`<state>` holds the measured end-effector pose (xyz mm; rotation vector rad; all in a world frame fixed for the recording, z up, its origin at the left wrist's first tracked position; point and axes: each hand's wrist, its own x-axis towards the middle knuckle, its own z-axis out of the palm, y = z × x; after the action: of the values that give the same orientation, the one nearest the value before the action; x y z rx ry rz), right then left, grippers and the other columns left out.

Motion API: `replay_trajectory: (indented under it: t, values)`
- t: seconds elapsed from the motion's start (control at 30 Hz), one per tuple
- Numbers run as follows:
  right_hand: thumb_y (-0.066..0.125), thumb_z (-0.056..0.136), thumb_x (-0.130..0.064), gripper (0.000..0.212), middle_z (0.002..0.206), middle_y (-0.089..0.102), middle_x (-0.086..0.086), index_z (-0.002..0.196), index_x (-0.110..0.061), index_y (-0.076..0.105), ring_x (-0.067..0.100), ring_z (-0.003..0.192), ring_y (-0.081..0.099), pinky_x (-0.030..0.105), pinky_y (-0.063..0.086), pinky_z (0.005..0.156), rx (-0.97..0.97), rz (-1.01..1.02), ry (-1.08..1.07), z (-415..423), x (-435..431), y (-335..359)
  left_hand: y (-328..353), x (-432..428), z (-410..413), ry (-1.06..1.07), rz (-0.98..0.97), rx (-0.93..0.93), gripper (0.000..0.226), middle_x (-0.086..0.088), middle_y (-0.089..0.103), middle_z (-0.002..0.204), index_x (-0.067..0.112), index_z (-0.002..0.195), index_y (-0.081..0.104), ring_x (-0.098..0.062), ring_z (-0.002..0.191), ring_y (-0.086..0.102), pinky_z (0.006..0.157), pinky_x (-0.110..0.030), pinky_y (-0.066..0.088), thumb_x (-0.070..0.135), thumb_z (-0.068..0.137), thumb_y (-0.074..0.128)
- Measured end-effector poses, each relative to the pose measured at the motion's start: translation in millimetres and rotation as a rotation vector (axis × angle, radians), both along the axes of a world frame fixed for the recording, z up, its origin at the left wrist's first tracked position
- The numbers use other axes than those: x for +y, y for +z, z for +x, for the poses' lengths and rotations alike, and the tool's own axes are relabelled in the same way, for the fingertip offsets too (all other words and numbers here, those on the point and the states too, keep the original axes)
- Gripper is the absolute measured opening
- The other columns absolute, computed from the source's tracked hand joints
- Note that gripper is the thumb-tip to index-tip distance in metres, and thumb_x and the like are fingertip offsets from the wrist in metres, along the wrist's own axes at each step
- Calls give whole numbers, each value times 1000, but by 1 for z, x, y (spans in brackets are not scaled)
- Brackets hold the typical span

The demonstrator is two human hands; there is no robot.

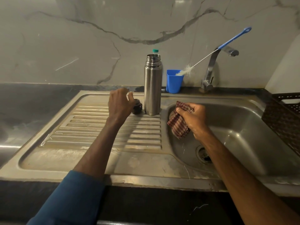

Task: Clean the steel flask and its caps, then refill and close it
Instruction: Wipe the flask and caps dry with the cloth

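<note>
1. Nearest the camera, a blue sleeve point(69, 200) covered the left forearm, and both arms reached out over the steel sink point(142, 177).
2. The right hand point(193, 119) was over the basin with its fingers clenched round a checked cloth point(178, 125). A grey rounded shape showed at the cloth's upper edge, probably the steel outer cap being wiped, though most of it was hidden.
3. The left hand point(121, 103) hung above the ribbed drainboard point(97, 132), fingers loose and spread, grasping nothing. It was right at the small dark inner cap point(138, 107), but motion blur left contact unclear.
4. That cap stood on the drainboard just beside the steel flask point(152, 88). The flask stood upright and uncapped at the drainboard's back edge, next to the basin.
5. The step in hand looked like wiping the caps. The next move likely called for pinching the dark cap, lifting it clear without knocking the flask, and bringing it to the cloth.
6. Behind the flask were a blue cup point(173, 83) holding a bottle brush point(211, 54), a tap point(212, 65) and a teal bottle top point(155, 50). A dark basket point(284, 117) sat at the right.
7. No brand, label or writing could be read on the flask or anything else.
</note>
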<state>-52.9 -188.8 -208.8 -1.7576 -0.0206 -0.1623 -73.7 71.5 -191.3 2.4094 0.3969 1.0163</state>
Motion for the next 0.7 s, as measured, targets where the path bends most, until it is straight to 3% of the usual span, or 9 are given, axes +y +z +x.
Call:
replay_trajectory:
  t: [0.07, 0.17, 0.3, 0.4, 0.5, 0.7]
  values:
    - [81, 88, -17, 37, 102, 75, 4, 122, -8, 70, 15, 87, 72, 29, 60, 78, -12, -16, 0, -1, 0, -1, 1, 6, -3, 57, 49, 37, 26, -16, 72, 112, 5, 112, 73, -34, 112, 55, 89, -40, 44, 21, 93, 65]
    - [82, 88, -18, 39, 104, 75, 4, 123, -8, 70, 15, 88, 72, 32, 61, 81, -20, -40, -4, -1, 0, -2, -3, 13, -5, 146, 72, 237, 40, -22, 58, 129, 5, 120, 66, -39, 120, 44, 99, -44, 40, 24, 86, 71]
    - [81, 87, -18, 37, 104, 76, 4, 122, -9, 70, 16, 89, 73, 35, 62, 84, -11, -51, 0, 0, -2, -5, -15, 26, -1, 120, -67, 395, 47, -25, 55, 126, 9, 123, 53, -44, 117, 49, 97, -51, 43, 16, 82, 76]
    - [81, 88, -18, 37, 104, 75, 3, 123, -11, 70, 15, 89, 72, 34, 62, 83, 2, -57, 12, 2, -5, -7, -21, 33, -1, 70, -112, 362, 53, -21, 62, 117, 11, 120, 49, -40, 110, 54, 88, -47, 49, 13, 78, 82]
    - [81, 87, -19, 38, 104, 76, 3, 123, -11, 70, 16, 90, 73, 38, 62, 86, 4, -51, 8, 2, -6, -7, -20, 35, -2, 89, -145, 332, 56, -18, 61, 116, 10, 120, 50, -37, 110, 55, 83, -42, 44, 17, 76, 85]
    - [82, 87, -19, 35, 98, 76, 0, 120, -11, 72, 15, 87, 74, 38, 63, 84, 6, -16, 8, 1, -10, -6, -2, 32, -21, 113, -229, 180, 66, -17, 66, 115, 3, 125, 55, -37, 110, 62, 90, -47, 55, 30, 74, 86]
